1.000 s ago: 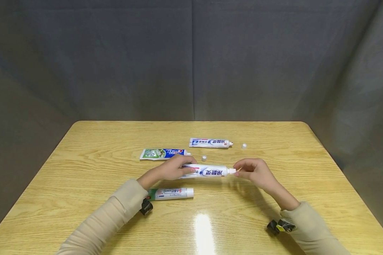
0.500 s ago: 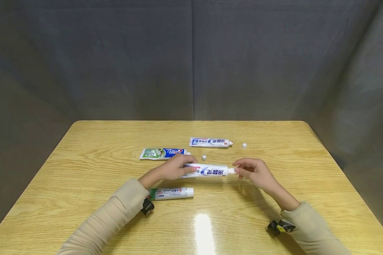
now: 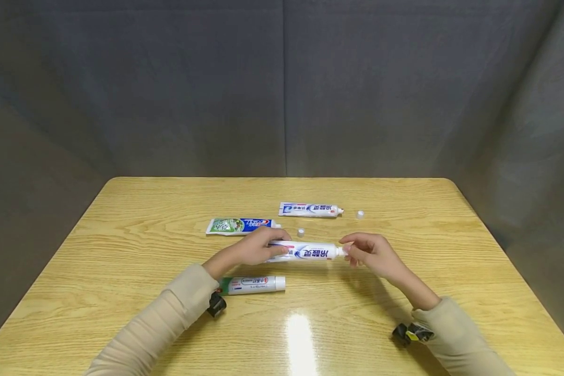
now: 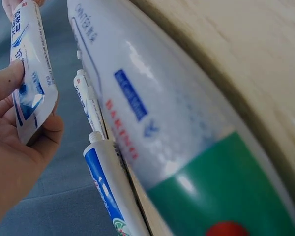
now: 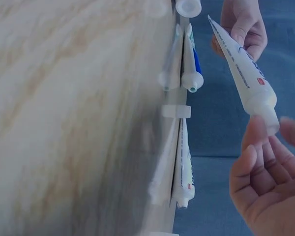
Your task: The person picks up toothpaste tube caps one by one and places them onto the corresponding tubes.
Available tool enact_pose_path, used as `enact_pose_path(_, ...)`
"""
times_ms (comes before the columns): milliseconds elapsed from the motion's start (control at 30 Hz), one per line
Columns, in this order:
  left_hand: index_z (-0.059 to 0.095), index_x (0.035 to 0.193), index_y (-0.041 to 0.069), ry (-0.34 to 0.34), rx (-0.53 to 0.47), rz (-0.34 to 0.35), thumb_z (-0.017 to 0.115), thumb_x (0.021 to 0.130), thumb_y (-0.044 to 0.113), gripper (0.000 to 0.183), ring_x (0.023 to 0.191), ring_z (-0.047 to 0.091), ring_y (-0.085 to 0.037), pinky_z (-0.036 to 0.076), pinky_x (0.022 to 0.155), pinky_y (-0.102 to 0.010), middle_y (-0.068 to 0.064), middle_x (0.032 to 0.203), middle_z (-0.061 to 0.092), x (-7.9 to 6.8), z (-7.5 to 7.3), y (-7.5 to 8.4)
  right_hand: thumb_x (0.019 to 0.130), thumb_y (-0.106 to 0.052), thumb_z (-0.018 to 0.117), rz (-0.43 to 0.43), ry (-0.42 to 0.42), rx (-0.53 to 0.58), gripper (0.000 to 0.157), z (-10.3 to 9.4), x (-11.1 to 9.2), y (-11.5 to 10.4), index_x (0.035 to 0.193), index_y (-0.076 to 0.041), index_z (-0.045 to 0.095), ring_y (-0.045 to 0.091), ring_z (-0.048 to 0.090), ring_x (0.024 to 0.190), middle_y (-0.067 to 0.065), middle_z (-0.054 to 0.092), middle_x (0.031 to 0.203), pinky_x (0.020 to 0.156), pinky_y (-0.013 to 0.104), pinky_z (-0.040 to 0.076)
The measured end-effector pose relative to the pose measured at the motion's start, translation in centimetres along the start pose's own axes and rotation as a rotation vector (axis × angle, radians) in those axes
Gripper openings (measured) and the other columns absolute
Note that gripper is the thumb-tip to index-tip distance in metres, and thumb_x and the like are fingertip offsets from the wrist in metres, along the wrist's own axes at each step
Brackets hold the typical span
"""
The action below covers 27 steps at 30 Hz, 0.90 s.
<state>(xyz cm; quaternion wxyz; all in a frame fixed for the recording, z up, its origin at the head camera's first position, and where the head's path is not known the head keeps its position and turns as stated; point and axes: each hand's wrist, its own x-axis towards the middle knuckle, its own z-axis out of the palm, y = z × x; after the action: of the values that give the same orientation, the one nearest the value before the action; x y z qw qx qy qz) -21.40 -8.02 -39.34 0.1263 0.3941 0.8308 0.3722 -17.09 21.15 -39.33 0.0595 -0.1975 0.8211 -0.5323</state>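
Observation:
My left hand (image 3: 258,246) grips a white toothpaste tube (image 3: 312,251) around its flat end, holding it level above the table. In the left wrist view, the thumb lies on the tube's printed face and the fingers curl behind it. At the tube's other end, my right hand (image 3: 373,253) has its fingertips around the white cap (image 5: 268,120), which sits on the tube's neck. The right wrist view shows one finger against the cap and another digit close by at its side. Nearest the left wrist lies a green and silver toothpaste tube (image 3: 254,285), capped.
Beyond the hands, a green and blue toothpaste tube (image 3: 239,226) and another white tube (image 3: 310,210) lie uncapped. A loose white cap (image 3: 301,232) stands near the first, another small cap (image 3: 360,214) near the second. The wooden table (image 3: 169,198) ends at a grey curtain (image 3: 282,104).
The right fingertips have moved slightly left, from the cap's end onto the cap, and their position around it has shifted. The left hand and tube stay nearly still.

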Motion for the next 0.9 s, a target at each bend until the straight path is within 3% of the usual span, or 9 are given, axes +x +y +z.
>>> enact_pose_path(267,0.061,0.102,0.003,0.008,-0.008,-0.012,0.054,0.091,0.008,0.014,0.064,0.044,-0.01,0.04,0.061,-0.024,0.0,0.083,0.057,0.0,-0.1,-0.2,0.08,0.001,0.066,0.008,-0.008,0.025,0.025,-0.08,-0.15,-0.45,0.102,0.009,0.058,0.016,0.061,0.066,0.015,0.062,0.079,0.06,0.034,0.051)
enact_pose_path(533,0.062,0.102,0.003,0.022,-0.009,-0.021,0.055,0.091,0.008,0.014,0.07,0.047,-0.011,0.042,0.064,-0.024,-0.002,0.09,0.06,0.0,0.02,-0.15,0.081,0.003,0.064,0.042,0.021,0.029,0.018,0.12,-0.07,-0.58,0.097,0.01,0.061,0.027,0.062,0.066,0.025,0.063,0.082,0.06,0.037,0.051)
enact_pose_path(767,0.062,0.101,0.003,0.032,0.003,-0.01,0.054,0.091,0.007,0.013,0.063,0.044,-0.01,0.04,0.06,-0.023,0.0,0.079,0.057,0.0,-0.01,-0.07,0.081,0.003,0.064,0.05,0.03,0.048,0.016,0.29,0.05,-0.48,0.093,0.013,0.061,0.028,0.062,0.064,0.024,0.063,0.078,0.06,0.037,0.051)
enact_pose_path(900,0.062,0.1,0.004,0.036,0.009,0.003,0.055,0.09,0.006,0.012,0.059,0.043,-0.009,0.039,0.058,-0.023,0.002,0.075,0.055,0.03,-0.01,-0.13,0.083,0.003,0.061,0.047,0.03,0.074,0.014,0.39,0.09,-0.32,0.092,0.015,0.06,0.021,0.062,0.062,0.02,0.064,0.075,0.06,0.038,0.052)
